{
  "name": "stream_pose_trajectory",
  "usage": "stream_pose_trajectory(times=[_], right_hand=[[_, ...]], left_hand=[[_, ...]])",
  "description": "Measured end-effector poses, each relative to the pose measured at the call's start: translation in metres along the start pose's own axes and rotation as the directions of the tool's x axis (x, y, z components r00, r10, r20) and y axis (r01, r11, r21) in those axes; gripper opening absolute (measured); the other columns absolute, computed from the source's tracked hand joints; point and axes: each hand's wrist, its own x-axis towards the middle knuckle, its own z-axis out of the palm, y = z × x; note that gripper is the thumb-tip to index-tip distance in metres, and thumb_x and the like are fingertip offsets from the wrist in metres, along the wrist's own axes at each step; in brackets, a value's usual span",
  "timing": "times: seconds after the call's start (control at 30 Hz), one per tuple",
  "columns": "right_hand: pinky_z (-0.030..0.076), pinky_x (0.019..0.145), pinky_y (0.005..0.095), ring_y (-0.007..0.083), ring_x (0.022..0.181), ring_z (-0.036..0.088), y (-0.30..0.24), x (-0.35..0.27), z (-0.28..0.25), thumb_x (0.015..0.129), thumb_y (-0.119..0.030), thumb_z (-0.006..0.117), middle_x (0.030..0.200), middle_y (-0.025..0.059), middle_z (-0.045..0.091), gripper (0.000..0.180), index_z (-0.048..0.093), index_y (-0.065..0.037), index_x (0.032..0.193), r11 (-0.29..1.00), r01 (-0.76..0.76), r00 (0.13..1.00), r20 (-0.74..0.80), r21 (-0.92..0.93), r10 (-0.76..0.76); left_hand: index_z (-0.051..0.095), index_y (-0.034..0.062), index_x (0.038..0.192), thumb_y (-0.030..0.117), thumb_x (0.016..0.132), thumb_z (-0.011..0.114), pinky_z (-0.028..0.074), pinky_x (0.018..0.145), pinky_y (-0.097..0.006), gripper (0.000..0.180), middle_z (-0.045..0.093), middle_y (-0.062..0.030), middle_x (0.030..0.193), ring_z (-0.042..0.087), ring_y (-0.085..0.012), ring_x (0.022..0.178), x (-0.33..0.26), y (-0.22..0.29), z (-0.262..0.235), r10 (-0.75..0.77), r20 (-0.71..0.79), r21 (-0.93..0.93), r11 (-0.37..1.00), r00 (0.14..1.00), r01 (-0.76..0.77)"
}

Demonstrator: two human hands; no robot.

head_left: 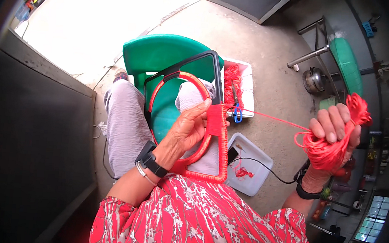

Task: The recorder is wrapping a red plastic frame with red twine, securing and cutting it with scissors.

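Across my lap rests a black rectangular frame [217, 65] with a round ring [155, 91] inside it, both largely wrapped in red cord. My left hand [189, 125] grips this frame at its right side, beside a dense woven red patch [217, 120] that joins ring and frame. My right hand [333, 134], raised out to the right, is closed round a thick hank of red cord [322, 152]. One strand [272, 117] runs taut from the patch to the hank. Part of the frame's lower left is hidden by my left forearm.
A green plastic chair [164, 46] stands before me. Beside it, a white box [248, 87] holds red cord and blue-handled scissors [237, 115]. On the floor lies a white tray [259, 165] with cord scraps and a dark object. A metal pot [314, 80] and green stool [345, 60] are at right.
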Motion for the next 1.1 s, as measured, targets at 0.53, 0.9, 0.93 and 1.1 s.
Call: stream_pose_trajectory(times=[0.53,0.9,0.93,1.1], right_hand=[[0.036,0.069,0.0313,0.014,0.063,0.044,-0.054,0.001,0.013,0.088,-0.016,0.059,0.066,-0.0011,0.043,0.015,0.046,-0.009,0.083,0.984,0.171,0.985,-0.015,-0.056,-0.172],[0.042,0.092,0.0415,0.0238,0.091,0.053,-0.282,-0.04,-0.074,0.092,-0.017,0.049,0.088,0.0097,0.053,0.021,0.05,0.003,0.098,0.57,0.334,0.578,-0.315,-0.751,-0.753],[0.043,0.087,0.0399,0.022,0.086,0.052,-0.262,-0.039,-0.087,0.092,-0.018,0.05,0.085,0.0085,0.051,0.023,0.05,0.003,0.101,0.714,0.372,0.714,-0.308,-0.592,-0.628],[0.036,0.055,0.0284,0.0103,0.059,0.039,-0.076,0.01,-0.062,0.096,-0.033,0.053,0.067,-0.001,0.037,0.03,0.05,-0.004,0.104,0.944,0.103,0.972,-0.17,-0.315,-0.163]], left_hand=[[0.058,-0.0002,0.104,0.019,0.089,0.064,0.056,0.066,-0.036,0.026,0.064,-0.0139,0.081,0.065,-0.0262,0.072,0.023,-0.015,0.001,-0.156,0.177,-0.069,0.983,0.972,0.17],[0.059,0.0001,0.105,0.019,0.087,0.065,0.057,0.066,-0.035,0.027,0.066,-0.0128,0.081,0.066,-0.0239,0.068,0.014,-0.02,0.001,-0.137,0.068,0.124,0.984,0.988,0.128],[0.059,0.0001,0.105,0.019,0.087,0.065,0.057,0.066,-0.035,0.027,0.066,-0.0128,0.081,0.066,-0.0239,0.068,0.013,-0.02,0.0,-0.133,0.06,0.121,0.985,0.989,0.126],[0.053,0.0004,0.116,0.034,0.093,0.058,0.055,0.08,-0.04,0.041,0.065,-0.0159,0.095,0.065,-0.0256,0.088,0.006,-0.021,-0.009,-0.094,0.129,-0.089,0.99,0.987,0.106]])
